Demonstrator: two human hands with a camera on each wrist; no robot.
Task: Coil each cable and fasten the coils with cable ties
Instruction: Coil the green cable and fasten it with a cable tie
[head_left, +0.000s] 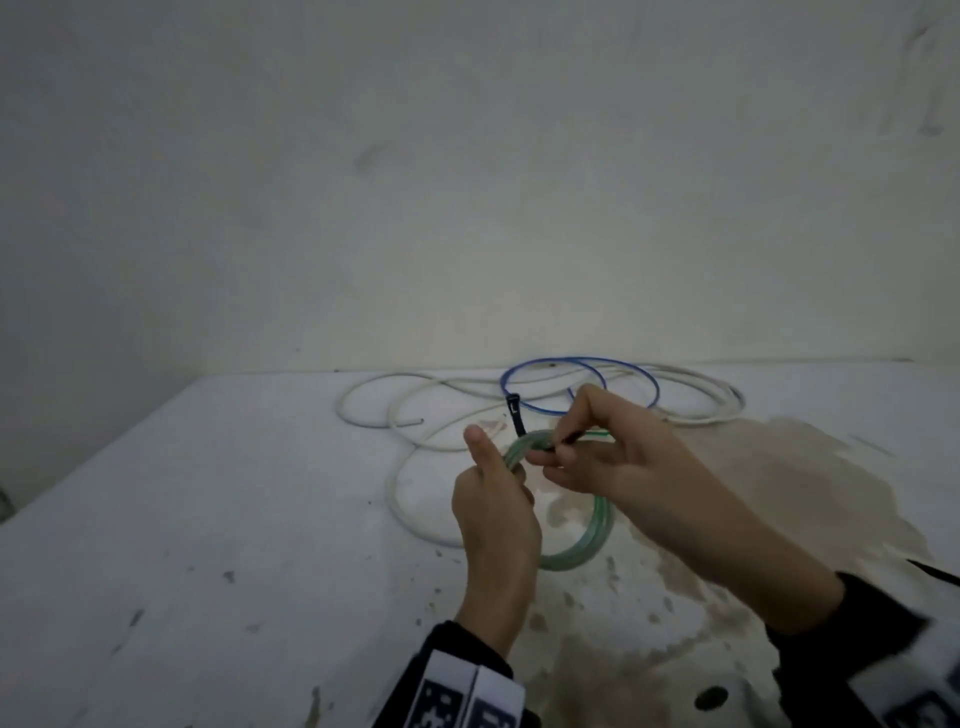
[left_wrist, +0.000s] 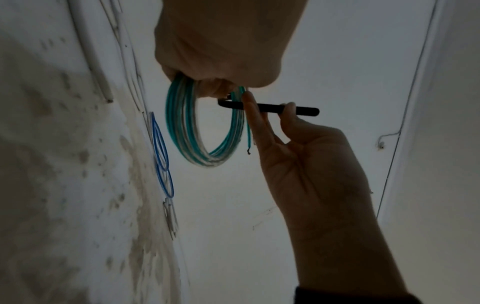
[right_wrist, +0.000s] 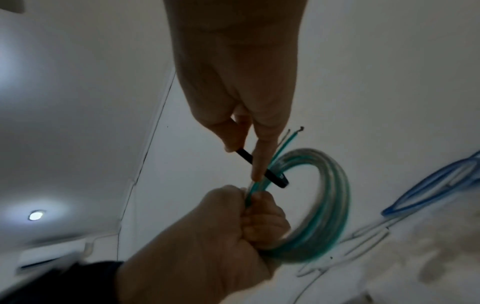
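Both hands work above the stained white table (head_left: 208, 519). Her left hand (head_left: 493, 514) is fisted around the green cable coil (head_left: 597, 530), thumb raised, holding it upright. Just beside it, the right hand (head_left: 613, 457) pinches a black cable tie (left_wrist: 272, 108) that wraps the coil's strands by the left fist. Beyond the hands lie a blue cable (head_left: 576, 382) and loose white cables (head_left: 415, 400).

A stained white table (head_left: 208, 519) runs back to a bare wall (head_left: 467, 182); overhead, a ceiling light (right_wrist: 36, 215) glows, an air conditioner (right_wrist: 49, 260) below it.
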